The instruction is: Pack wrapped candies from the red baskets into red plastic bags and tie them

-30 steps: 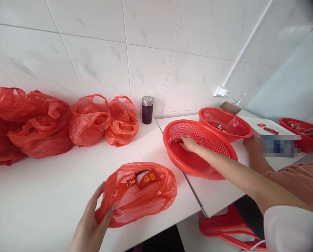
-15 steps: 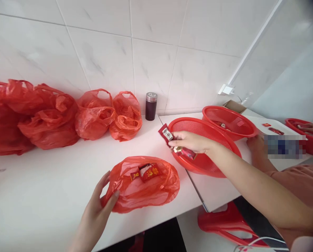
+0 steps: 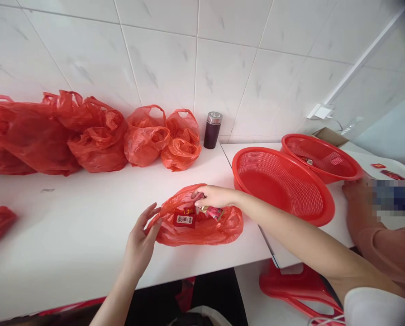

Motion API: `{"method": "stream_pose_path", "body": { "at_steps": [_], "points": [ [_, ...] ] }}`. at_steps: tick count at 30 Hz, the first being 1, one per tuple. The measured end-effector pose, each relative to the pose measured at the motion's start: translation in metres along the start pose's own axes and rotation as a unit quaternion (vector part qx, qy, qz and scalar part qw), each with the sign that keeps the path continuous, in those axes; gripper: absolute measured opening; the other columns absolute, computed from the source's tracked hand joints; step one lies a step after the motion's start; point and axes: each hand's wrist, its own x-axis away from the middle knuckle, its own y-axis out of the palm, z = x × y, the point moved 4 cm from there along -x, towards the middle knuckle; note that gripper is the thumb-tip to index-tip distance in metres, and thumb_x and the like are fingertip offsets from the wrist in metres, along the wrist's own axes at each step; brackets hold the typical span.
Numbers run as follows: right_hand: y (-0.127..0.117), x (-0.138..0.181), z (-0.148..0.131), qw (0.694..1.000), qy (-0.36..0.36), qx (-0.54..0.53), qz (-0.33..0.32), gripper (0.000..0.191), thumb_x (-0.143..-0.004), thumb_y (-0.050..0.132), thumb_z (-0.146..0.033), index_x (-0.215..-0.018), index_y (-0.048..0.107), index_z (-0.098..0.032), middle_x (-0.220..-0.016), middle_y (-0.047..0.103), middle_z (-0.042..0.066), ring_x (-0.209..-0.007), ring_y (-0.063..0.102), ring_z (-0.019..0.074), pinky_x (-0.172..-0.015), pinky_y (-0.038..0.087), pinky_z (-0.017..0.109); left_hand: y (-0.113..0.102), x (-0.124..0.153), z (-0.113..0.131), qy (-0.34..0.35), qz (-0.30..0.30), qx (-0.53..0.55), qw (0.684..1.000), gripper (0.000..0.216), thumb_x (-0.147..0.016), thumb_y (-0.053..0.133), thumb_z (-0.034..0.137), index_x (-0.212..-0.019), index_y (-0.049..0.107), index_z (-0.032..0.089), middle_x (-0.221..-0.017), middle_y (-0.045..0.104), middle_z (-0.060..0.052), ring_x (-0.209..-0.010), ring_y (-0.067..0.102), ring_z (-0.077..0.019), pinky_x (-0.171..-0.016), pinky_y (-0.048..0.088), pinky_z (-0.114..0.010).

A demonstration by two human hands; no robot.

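Observation:
A red plastic bag [image 3: 202,237] lies on the white table with its mouth spread wide. My left hand [image 3: 143,237] pinches the bag's left rim between thumb and fingers. Inside the mouth is my right hand [image 3: 212,197], its fingers curled on small wrapped candies [image 3: 216,213] with pink and gold wrappers. Below the fingertips, a red packet with a white label [image 3: 184,220] rests in the bag. Beside it is a small red and yellow wrapper [image 3: 189,211]. The palm hides part of what the right hand holds.
Two red perforated baskets stand to the right, a near one [image 3: 277,190] and a far one [image 3: 324,156] with some wrapped pieces. Several filled red bags [image 3: 97,147] line the wall, beside a dark flask [image 3: 212,131]. Another person's arm [image 3: 354,203] rests at the right; a red stool [image 3: 297,285] stands below.
My right hand has moved left from above the near basket into the bag. The white-labelled packet from that hand now appears in the bag. My view has turned left.

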Motion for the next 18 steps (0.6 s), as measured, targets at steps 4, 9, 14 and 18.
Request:
{"method": "stream_pose_path", "body": {
  "at_steps": [4, 9, 14, 18],
  "points": [
    [0.004, 0.011, 0.005, 0.983, -0.049, -0.175, 0.012, 0.017, -0.088, 0.057, -0.023, -0.104, 0.060, -0.018, -0.086, 0.065, 0.003, -0.081, 0.064, 0.0150, -0.075, 0.052, 0.028, 0.000, -0.001, -0.005, 0.019, -0.007, 0.006, 1.000, 0.053, -0.085, 0.054, 0.050, -0.131, 0.050, 0.023, -0.133, 0.055, -0.012, -0.102, 0.064, -0.0250, -0.072, 0.055, -0.031],
    [0.015, 0.005, 0.017, 0.972, -0.079, -0.177, 0.130, 0.014, -0.091, 0.052, -0.023, -0.103, 0.058, -0.020, -0.102, 0.063, 0.003, -0.089, 0.063, 0.0144, -0.080, 0.053, 0.029, 0.005, 0.004, 0.001, -0.002, -0.004, 0.027, 1.000, 0.038, -0.084, 0.054, 0.054, -0.102, 0.057, 0.021, -0.100, 0.064, -0.006, -0.082, 0.063, -0.0201, -0.066, 0.052, -0.030],
    [0.022, -0.006, 0.022, 0.968, -0.073, -0.185, 0.155, 0.018, -0.093, 0.045, -0.021, -0.107, 0.055, -0.025, -0.099, 0.064, 0.000, -0.085, 0.063, 0.0147, -0.071, 0.056, 0.029, 0.005, 0.007, 0.006, -0.037, -0.002, 0.071, 0.997, 0.036, -0.083, 0.055, 0.056, -0.094, 0.057, 0.022, -0.089, 0.063, -0.003, -0.076, 0.059, -0.0174, -0.063, 0.051, -0.028],
    [0.019, -0.005, 0.018, 0.948, -0.047, -0.296, 0.110, 0.011, -0.092, 0.046, -0.020, -0.101, 0.054, -0.022, -0.092, 0.064, 0.001, -0.081, 0.065, 0.0143, -0.066, 0.059, 0.029, 0.003, 0.005, 0.002, -0.034, -0.013, 0.089, 0.995, 0.037, -0.083, 0.056, 0.055, -0.096, 0.058, 0.021, -0.093, 0.063, -0.004, -0.076, 0.058, -0.0167, -0.063, 0.051, -0.027]
  ]
}}
